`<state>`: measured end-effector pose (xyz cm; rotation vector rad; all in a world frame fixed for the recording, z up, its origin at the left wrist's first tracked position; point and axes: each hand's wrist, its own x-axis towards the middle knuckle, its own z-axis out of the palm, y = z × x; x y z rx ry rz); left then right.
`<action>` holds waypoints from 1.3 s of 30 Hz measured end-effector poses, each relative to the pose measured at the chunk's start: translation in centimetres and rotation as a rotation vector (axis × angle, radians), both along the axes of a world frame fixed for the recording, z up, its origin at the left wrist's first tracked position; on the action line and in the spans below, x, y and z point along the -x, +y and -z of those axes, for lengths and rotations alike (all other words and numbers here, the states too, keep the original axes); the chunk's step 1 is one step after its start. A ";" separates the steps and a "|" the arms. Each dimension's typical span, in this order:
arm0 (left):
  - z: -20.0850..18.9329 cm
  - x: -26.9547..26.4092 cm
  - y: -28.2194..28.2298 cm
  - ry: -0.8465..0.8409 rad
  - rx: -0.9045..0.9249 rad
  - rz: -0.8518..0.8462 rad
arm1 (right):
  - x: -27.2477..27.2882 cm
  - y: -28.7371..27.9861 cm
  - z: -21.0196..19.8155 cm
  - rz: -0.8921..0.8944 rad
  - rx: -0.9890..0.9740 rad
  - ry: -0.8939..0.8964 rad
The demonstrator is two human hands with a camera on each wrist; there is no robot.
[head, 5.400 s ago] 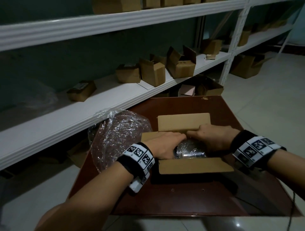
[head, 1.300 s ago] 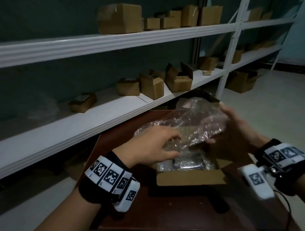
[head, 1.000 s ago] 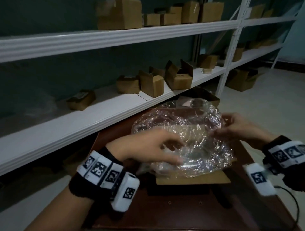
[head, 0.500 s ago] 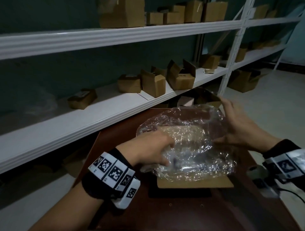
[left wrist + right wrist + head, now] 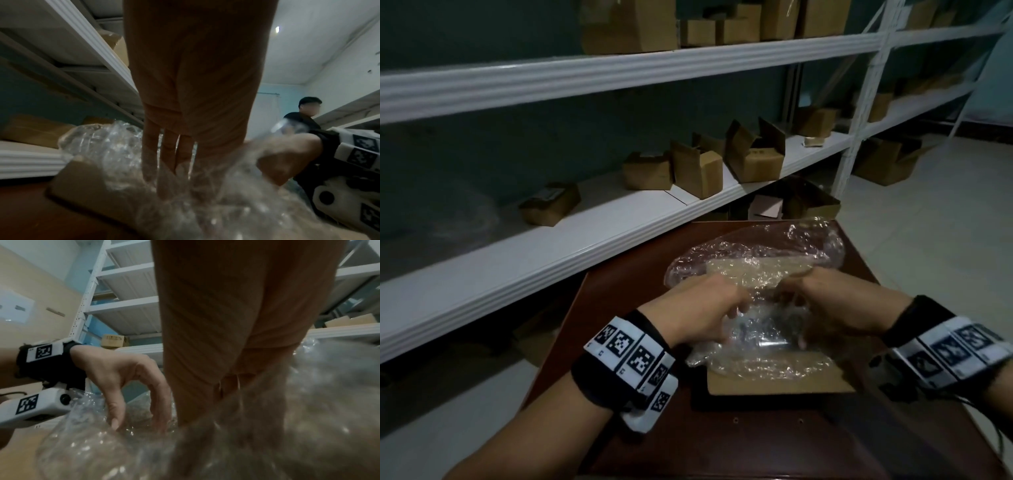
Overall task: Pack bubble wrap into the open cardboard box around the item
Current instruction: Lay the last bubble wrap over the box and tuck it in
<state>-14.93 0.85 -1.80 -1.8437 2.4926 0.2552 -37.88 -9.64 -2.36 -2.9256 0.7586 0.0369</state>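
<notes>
A crumpled sheet of clear bubble wrap [image 5: 756,260] lies heaped over the open cardboard box [image 5: 774,383] on the table. It covers most of the opening, and only the near flap shows plainly. The item inside shows only as a dim shine through the plastic. My left hand [image 5: 705,308] pushes its fingers [image 5: 168,154] straight down into the wrap [image 5: 102,146]. Close beside it, my right hand [image 5: 832,305] has its fingers curled into a bunch of the wrap. In the right wrist view the wrap [image 5: 329,402] hides the right fingertips, while the left hand [image 5: 127,374] has thumb and fingertips on the plastic.
The dark brown table [image 5: 619,308] stands against long white shelves [image 5: 585,240] holding several small cardboard boxes [image 5: 698,171]. More boxes [image 5: 887,161] sit on the pale floor at the right. Another person [image 5: 302,116] stands behind, in the left wrist view.
My right hand came in from the far right edge of the wrap to the middle, next to the left hand. The wrap has sunk lower over the box.
</notes>
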 end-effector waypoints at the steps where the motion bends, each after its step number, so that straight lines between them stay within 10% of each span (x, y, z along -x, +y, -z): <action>1: 0.4 0.1 -0.2 0.004 -0.022 -0.017 | -0.2 0.0 0.3 0.002 -0.022 0.018; 30: 4.2 1.7 -2.4 -0.328 0.027 0.093 | -2.2 1.6 0.2 0.029 0.048 0.240; 39: 4.9 1.4 -2.8 -0.280 0.030 0.085 | -0.6 1.8 -5.7 0.402 0.073 -0.307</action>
